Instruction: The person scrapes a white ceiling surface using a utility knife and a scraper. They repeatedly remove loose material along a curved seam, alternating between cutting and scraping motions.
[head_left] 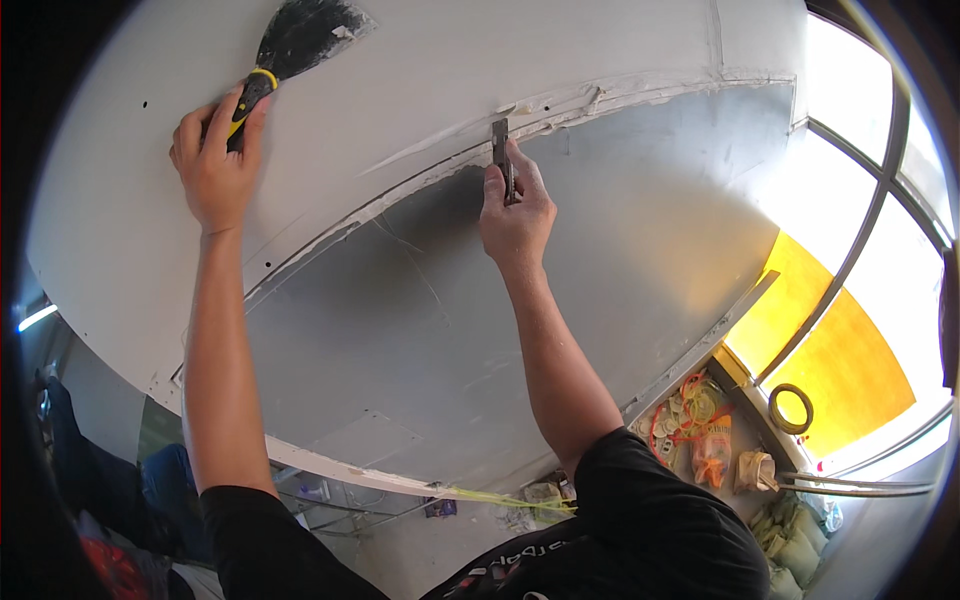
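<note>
My left hand (215, 180) is closed around the black-and-yellow handle of a putty knife (300, 42). Its wide dark blade, smeared with white compound, lies against a white board (440, 65) at the upper left. Near the middle, my right hand (520, 220) grips a narrow dark metal tool (501, 145) that looks like a utility knife. The tool's upper end meets a curving seam of rough white compound (580, 112) along the board's edge. Below that seam a smooth grey panel (620, 240) stretches between my arms. Whether a blade sticks out of the tool, I cannot tell.
A dark-framed window with a yellow panel (850, 350) stands at the right. A dark ring (791, 409) hangs there. Below lie an orange-and-white bag (711, 450), a cut-open container (755, 470) and pale sacks (795, 545). A yellow-green strip (510, 498) runs under the grey panel.
</note>
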